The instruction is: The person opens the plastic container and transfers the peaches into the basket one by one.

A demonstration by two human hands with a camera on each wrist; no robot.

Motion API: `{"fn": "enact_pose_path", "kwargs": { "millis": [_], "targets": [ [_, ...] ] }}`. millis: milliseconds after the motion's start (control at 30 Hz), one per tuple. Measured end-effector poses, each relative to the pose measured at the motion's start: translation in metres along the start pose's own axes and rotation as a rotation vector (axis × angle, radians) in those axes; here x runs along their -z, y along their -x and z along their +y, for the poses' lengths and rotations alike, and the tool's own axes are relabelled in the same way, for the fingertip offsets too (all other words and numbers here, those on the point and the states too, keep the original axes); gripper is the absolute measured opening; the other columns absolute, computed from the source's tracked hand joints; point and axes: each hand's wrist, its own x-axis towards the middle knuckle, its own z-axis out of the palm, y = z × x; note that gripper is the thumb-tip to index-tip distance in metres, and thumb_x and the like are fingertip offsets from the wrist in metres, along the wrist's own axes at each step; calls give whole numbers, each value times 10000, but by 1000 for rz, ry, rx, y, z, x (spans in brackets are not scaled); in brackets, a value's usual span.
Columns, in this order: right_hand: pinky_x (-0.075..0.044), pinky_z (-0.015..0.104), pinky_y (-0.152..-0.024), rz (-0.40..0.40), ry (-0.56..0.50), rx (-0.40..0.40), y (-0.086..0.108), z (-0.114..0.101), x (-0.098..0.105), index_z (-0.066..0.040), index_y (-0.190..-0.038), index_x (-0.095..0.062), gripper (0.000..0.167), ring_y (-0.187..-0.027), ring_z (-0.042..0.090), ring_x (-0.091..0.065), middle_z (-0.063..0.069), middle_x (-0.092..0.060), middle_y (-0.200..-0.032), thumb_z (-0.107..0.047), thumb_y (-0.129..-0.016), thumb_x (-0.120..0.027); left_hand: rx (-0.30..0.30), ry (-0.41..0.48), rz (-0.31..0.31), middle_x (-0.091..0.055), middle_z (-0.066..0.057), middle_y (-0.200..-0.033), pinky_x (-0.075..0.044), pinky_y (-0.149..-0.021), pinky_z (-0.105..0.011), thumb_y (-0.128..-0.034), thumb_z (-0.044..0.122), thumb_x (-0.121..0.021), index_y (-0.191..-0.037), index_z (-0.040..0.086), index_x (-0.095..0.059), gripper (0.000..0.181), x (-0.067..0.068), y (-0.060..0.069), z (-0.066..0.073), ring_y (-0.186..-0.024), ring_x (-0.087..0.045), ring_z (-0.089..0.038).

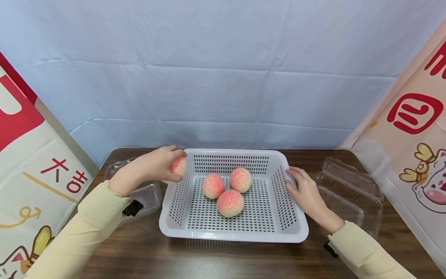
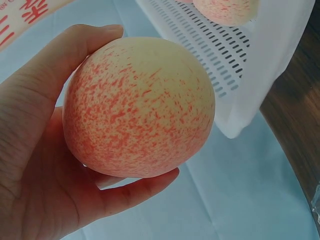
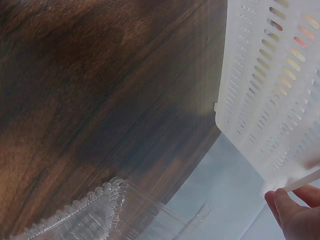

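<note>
A pink and cream peach [image 2: 140, 107] is gripped in my left hand [image 1: 153, 167], thumb on one side and fingers curled round the other. That hand is at the left rim of a white perforated plastic basket [image 1: 230, 235]. Three more peaches lie grouped on the basket floor: one at left [image 1: 213, 186], one at the back right [image 1: 240, 179] and one in front [image 1: 230, 203]. My right hand [image 1: 308, 192] holds the basket's right rim; in the right wrist view its fingers [image 3: 287, 202] pinch the basket edge [image 3: 280, 182].
One clear plastic clamshell box [image 1: 150, 195] lies left of the basket, partly under my left arm. Another clear open box [image 1: 348, 193] sits right of it, beside my right forearm. The brown wooden table [image 1: 195, 259] meets a pale blue cloth [image 1: 223, 97] behind; printed banners flank both sides.
</note>
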Motion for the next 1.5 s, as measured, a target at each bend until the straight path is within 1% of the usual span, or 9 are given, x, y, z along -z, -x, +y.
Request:
{"fn": "enact_pose_path", "kwargs": {
  "millis": [167, 333, 600, 833, 1167, 1500],
  "targets": [
    [-496, 471, -728, 13, -4, 11, -1, 0, 0, 102, -1161, -553, 348, -1018, 373, -546, 228, -502, -1214, -44, -845, -560, -10, -3, -22, -545, -124, -1091, -449, -733, -360, -697, 275, -702, -1192, 26, -541, 576, 3, -4, 5, -902, -525, -240],
    [-496, 473, -726, 18, -1, 17, -1, 1, -1, 105, -1159, -552, 351, -1020, 373, -544, 232, -502, -1213, -52, -845, -560, -27, -1, -19, -544, -137, -1106, -451, -771, -381, -697, 274, -701, -1192, 19, -541, 579, 4, -8, 11, -934, -531, -257],
    [-500, 473, -710, 12, -3, 21, -1, 3, -2, 115, -1164, -542, 356, -1011, 379, -544, 240, -491, -1216, -50, -848, -555, -21, -1, -33, -541, -114, -1077, -452, -750, -366, -689, 286, -713, -1192, 25, -543, 591, 5, -13, 19, -903, -519, -244],
    [-501, 473, -709, 8, -4, 16, 0, 3, -1, 114, -1167, -541, 355, -1018, 381, -542, 243, -486, -1223, -50, -852, -551, -17, 2, -54, -536, -87, -1035, -450, -701, -335, -695, 300, -717, -1189, 48, -548, 580, 5, -17, 25, -854, -508, -214],
    [-498, 477, -720, 2, -3, 6, 0, 3, -2, 112, -1171, -539, 359, -1025, 380, -538, 241, -486, -1223, -53, -853, -551, -44, 9, -70, -533, -95, -1048, -445, -694, -325, -701, 276, -699, -1195, 39, -541, 570, 4, -24, 31, -853, -503, -213],
    [-500, 477, -712, 4, -6, 9, -1, 3, -1, 114, -1169, -539, 359, -1021, 380, -539, 243, -485, -1224, -56, -853, -547, -35, -4, -109, -527, -102, -1091, -449, -700, -324, -726, 279, -692, -1230, 51, -524, 578, 2, -30, 36, -890, -505, -215]
  ]
}}
